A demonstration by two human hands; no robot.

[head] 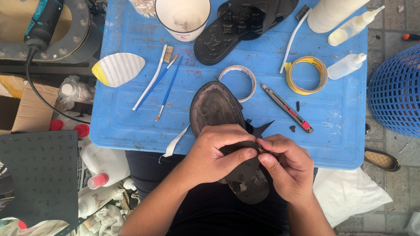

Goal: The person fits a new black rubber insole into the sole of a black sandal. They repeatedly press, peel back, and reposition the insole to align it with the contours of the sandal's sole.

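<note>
Both hands are working closest to the camera, over the person's dark-clothed lap, on a dark brown upturned shoe sole (216,109) whose toe is resting on the near edge of the blue plastic tabletop (341,109) while its heel end is hanging over the lap. On the sole's left side, the left hand (214,153) is curling over its narrow middle, fingers closed and thumb pressing down on a thin black strip of material (245,150) lying across it. On the sole's right side, the right hand (286,164) is pinching the same black strip between thumb and bent fingers, its fingertips touching those of the left hand. Just beyond the sole's toe a pale roll of tape (238,83) is lying flat, touching the toe. To the right of the sole a slim grey utility knife with a red end (286,108) is lying at a slant, and farther right a yellow roll of tape (306,75) is sitting. To the left of the sole two thin paintbrushes (168,87) and a white toothbrush (151,78) are lying side by side. Far beyond the sole a black sandal (236,28) is lying sole-up.
</note>
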